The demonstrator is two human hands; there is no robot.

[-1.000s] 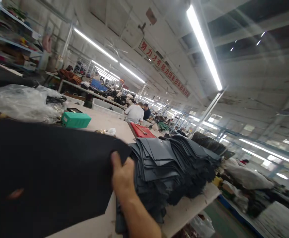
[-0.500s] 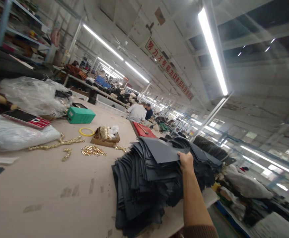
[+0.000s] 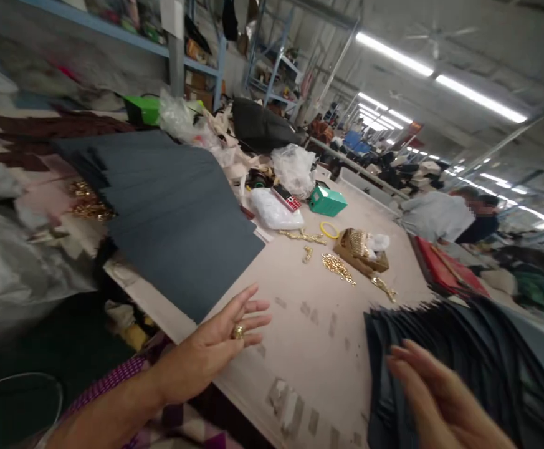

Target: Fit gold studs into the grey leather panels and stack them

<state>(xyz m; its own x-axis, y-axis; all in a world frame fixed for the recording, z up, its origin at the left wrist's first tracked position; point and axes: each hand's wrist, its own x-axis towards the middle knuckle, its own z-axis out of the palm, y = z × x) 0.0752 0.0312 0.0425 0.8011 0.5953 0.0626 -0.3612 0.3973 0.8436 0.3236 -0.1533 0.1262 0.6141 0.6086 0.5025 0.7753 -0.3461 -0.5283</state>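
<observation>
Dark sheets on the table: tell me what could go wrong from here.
The fanned sheets near the left hand might slide out of line if bumped. The layered pile by the right hand could slip if knocked. The gold pieces, heaped loose, may scatter if a sheet sweeps them.

No text or number can be read. The red banner (image 3: 407, 136) far back is too small and blurred to make out. The red keypad (image 3: 293, 203) of the dark handheld device (image 3: 281, 192) (lying on a white plastic-wrapped bundle (image 3: 272, 216)) shows pale keys, their symbols likewise illegible.
</observation>
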